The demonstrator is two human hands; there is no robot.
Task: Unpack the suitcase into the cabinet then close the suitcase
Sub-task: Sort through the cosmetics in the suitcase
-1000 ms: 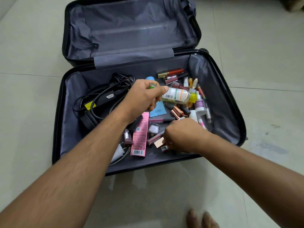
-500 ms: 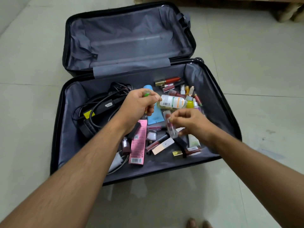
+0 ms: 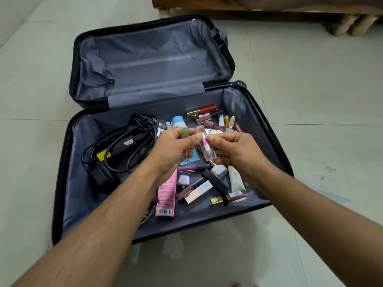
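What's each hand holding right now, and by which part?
Left hand pinches a green-capped item near its cap. Right hand pinches a clear pink tube at its upper end. What else the left holds can't be told.

Cosmetics (image 3: 209,183) crowd the suitcase (image 3: 83,193) right; cables (image 3: 124,150) block left; front-left lining lies bare.
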